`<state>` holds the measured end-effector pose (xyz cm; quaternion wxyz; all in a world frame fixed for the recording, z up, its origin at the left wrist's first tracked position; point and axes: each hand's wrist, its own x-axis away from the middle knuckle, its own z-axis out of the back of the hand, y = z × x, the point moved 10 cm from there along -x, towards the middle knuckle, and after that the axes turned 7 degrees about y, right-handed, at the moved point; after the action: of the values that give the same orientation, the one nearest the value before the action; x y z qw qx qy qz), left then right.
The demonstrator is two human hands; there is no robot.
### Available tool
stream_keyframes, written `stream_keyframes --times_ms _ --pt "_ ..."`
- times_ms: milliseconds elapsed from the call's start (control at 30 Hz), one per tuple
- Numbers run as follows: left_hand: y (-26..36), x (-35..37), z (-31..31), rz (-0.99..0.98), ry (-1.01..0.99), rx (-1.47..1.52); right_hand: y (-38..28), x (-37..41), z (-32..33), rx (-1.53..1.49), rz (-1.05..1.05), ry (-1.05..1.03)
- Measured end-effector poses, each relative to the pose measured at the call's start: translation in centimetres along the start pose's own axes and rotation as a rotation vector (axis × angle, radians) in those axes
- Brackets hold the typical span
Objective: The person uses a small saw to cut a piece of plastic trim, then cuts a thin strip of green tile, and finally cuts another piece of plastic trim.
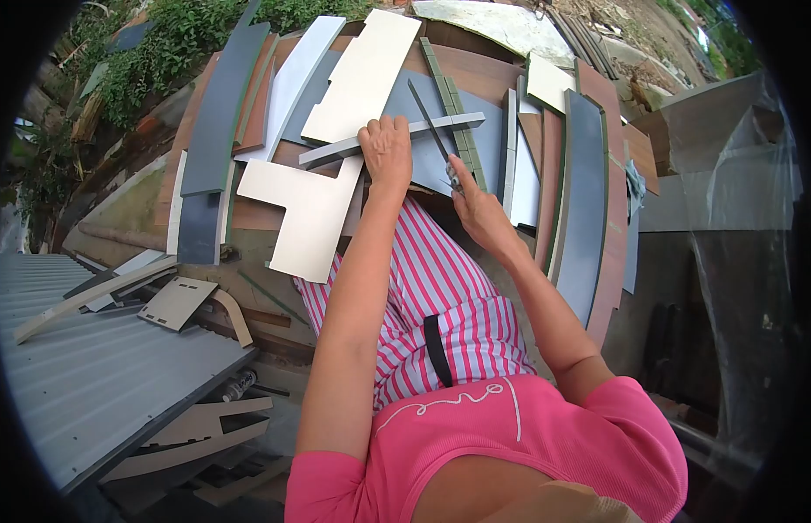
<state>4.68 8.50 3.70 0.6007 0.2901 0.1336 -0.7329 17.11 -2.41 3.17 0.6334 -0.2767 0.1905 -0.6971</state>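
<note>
A narrow grey strip (431,126) lies slantwise across the boards in the middle. My left hand (388,148) is closed over it near its left end, pressing it down on the cream notched board (363,83). In my right hand (480,205) is a long, thin, dark saw-like blade (430,118), gripped by its wrapped handle. The blade points away from me and crosses the grey strip to the right of my left hand; its teeth are too small to make out. Beneath it is a blue-grey board (405,93). A green scored strip (449,105) passes under the grey strip's right end.
A cream L-shaped board (305,209) juts toward my knees. Long dark boards lie left (222,109) and right (582,192). A corrugated metal sheet (100,366) with cut pieces is at lower left. Clear plastic sheeting (728,261) hangs at right.
</note>
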Motion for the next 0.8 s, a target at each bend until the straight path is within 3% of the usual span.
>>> stream_keyframes --times_ms 267,367,633,800 --pt "-0.2 -0.1 0.4 0.017 0.022 0.015 -2.1 -7.9 -0.8 -0.044 0.152 0.166" --pt "0.2 0.4 1.0 -0.019 0.102 0.049 -1.7 -6.5 -0.7 -0.046 0.143 0.129" --pt "0.1 0.6 0.7 -0.002 0.026 0.027 -0.4 1.9 -0.3 -0.015 0.042 0.033" --pt "0.2 0.6 0.3 0.01 -0.038 0.002 0.4 -1.2 -0.8 -0.006 0.068 0.058"
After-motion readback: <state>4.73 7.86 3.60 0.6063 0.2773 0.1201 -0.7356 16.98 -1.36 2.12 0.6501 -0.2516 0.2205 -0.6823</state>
